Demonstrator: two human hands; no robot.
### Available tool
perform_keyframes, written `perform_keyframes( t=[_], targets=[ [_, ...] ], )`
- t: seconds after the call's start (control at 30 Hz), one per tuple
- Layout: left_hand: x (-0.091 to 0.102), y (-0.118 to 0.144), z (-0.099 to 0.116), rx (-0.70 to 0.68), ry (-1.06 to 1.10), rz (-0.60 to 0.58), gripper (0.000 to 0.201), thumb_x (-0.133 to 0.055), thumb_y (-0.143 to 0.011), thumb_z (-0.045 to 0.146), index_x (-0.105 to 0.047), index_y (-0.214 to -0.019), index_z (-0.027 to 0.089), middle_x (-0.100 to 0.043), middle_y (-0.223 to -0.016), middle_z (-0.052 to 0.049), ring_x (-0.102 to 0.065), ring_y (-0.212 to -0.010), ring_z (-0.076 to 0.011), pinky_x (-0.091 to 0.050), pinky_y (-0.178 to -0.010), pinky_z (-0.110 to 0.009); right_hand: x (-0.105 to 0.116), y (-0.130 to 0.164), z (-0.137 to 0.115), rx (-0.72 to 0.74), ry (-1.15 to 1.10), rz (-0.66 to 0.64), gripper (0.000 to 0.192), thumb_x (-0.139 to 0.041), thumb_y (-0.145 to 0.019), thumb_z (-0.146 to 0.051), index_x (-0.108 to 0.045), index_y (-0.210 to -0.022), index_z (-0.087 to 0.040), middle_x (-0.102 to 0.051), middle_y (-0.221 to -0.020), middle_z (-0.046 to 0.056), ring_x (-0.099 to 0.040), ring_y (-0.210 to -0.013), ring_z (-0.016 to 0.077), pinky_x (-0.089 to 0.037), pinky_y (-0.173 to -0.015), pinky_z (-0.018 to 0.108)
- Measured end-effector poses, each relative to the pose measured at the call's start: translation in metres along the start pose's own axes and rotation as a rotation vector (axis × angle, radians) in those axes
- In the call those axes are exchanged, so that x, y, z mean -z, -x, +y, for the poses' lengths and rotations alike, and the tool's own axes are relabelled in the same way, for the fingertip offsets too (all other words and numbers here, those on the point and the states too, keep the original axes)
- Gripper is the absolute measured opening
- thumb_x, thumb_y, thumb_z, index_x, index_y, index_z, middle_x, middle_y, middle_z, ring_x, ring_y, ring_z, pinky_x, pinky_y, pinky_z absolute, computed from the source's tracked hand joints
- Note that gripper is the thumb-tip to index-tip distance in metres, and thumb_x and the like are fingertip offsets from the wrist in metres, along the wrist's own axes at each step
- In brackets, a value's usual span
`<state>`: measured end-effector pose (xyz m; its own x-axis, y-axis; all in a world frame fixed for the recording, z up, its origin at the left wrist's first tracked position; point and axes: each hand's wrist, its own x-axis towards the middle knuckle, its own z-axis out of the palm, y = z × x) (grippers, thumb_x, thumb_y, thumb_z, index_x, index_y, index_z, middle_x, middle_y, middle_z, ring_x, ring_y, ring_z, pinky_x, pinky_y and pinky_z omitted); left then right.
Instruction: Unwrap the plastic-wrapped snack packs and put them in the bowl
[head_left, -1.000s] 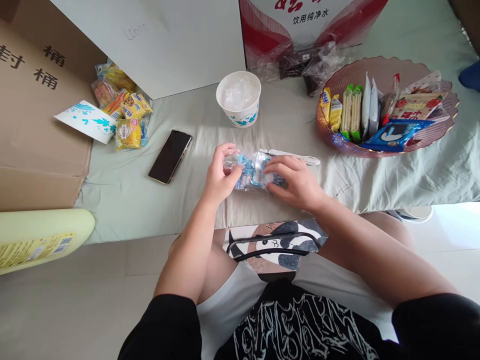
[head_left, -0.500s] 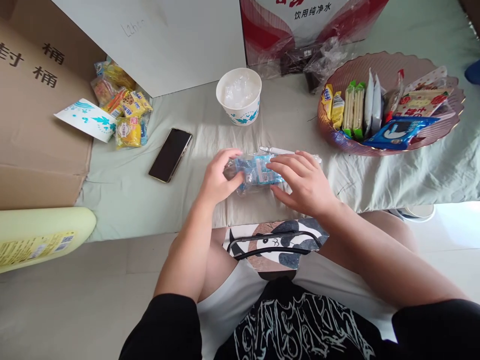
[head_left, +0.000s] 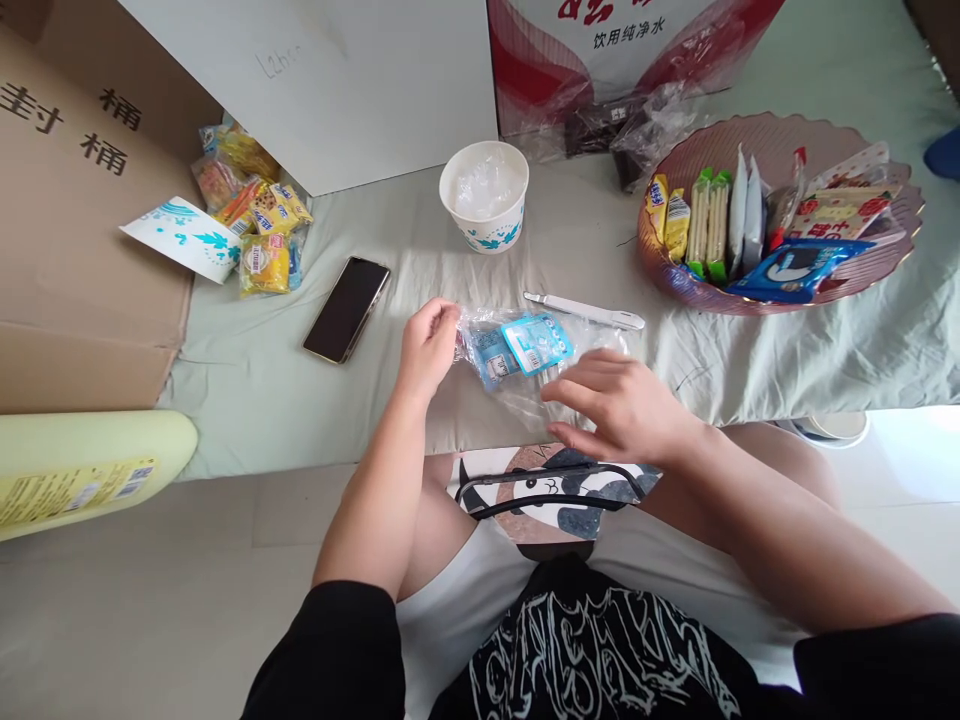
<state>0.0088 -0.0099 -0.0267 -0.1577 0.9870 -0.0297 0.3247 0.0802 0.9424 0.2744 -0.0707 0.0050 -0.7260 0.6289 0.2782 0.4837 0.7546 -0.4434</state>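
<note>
Your left hand (head_left: 426,348) pinches the left end of the clear plastic bag (head_left: 525,355), fingers closed on its crumpled edge. The bag lies on the sheet-covered desk (head_left: 315,400), long axis running left to right between your two hands, with the blue sachets (head_left: 519,347) inside it just right of your left fingers. Your right hand (head_left: 619,410) is open, fingers spread and loosely extended, holding nothing; it hovers just nearer to you than the bag's right half, and whether it touches the film cannot be told. A white pen-like tool (head_left: 585,311) lies just beyond the bag, parallel to it. The left hand is the nearer hand and has the only grip.
</note>
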Motion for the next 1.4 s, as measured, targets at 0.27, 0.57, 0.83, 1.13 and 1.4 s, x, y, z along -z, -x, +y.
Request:
perform_keyframes(
  t=[0.27, 0.57, 0.83, 1.13, 1.4],
  targets=[
    [0.024, 0.018, 0.011, 0.023, -0.218, -0.238, 0.029, -0.073, -0.078, 0.035, -0.071, -0.103, 0.020, -0.072, -0.085, -0.002, -0.066, -0.078, -0.0212, -0.052, -0.073, -0.033, -0.022, -0.007, 0.001, -0.410, 0.191, 0.123, 0.034, -0.044, -0.102, -0.030, -0.074, -0.115, -0.020, -0.075, -0.092, 0.010, -0.066, -0.073, 0.0208, -0.045, -0.059, 0.033],
    [0.032, 0.022, 0.001, 0.014, -0.023, -0.115, 0.043, -0.076, -0.080, 0.042, -0.060, -0.117, 0.026, -0.068, -0.105, -0.004, -0.065, -0.083, -0.0176, -0.052, -0.072, -0.030, -0.033, -0.033, -0.003, -0.320, 0.094, 0.109, 0.058, -0.062, -0.093, -0.031, -0.055, -0.148, -0.014, -0.059, -0.150, 0.020, -0.058, -0.135, 0.0365, -0.052, -0.108, 0.051],
    [0.017, 0.024, 0.002, 0.053, 0.045, -0.117, 0.045, -0.071, -0.069, 0.018, -0.057, -0.110, 0.027, -0.064, -0.096, -0.001, -0.058, -0.070, -0.0136, -0.047, -0.062, -0.027, -0.044, -0.043, -0.009, -0.381, 0.120, 0.085, 0.051, -0.057, -0.092, -0.022, -0.059, -0.143, -0.017, -0.063, -0.143, 0.017, -0.059, -0.128, 0.0344, -0.050, -0.104, 0.048],
    [0.019, 0.025, 0.021, 0.144, 0.212, -0.104, 0.037, -0.072, -0.069, 0.039, -0.059, -0.101, 0.024, -0.061, -0.096, -0.002, -0.051, -0.070, -0.0123, -0.044, -0.061, -0.027, -0.059, -0.049, -0.016, -0.430, 0.169, 0.127, 0.063, -0.069, -0.087, -0.036, -0.055, -0.147, -0.021, -0.053, -0.151, 0.019, -0.048, -0.139, 0.0401, -0.040, -0.115, 0.058],
    [0.021, 0.027, 0.019, 0.331, -0.021, -0.195, 0.047, -0.060, -0.057, 0.011, -0.066, -0.103, 0.018, -0.073, -0.101, -0.006, -0.066, -0.096, -0.0224, -0.050, -0.079, -0.032, -0.065, -0.052, -0.017, -0.452, 0.176, 0.139, 0.060, -0.065, -0.089, -0.040, -0.054, -0.144, -0.020, -0.053, -0.149, 0.020, -0.049, -0.138, 0.0391, -0.036, -0.119, 0.058]
  ],
)
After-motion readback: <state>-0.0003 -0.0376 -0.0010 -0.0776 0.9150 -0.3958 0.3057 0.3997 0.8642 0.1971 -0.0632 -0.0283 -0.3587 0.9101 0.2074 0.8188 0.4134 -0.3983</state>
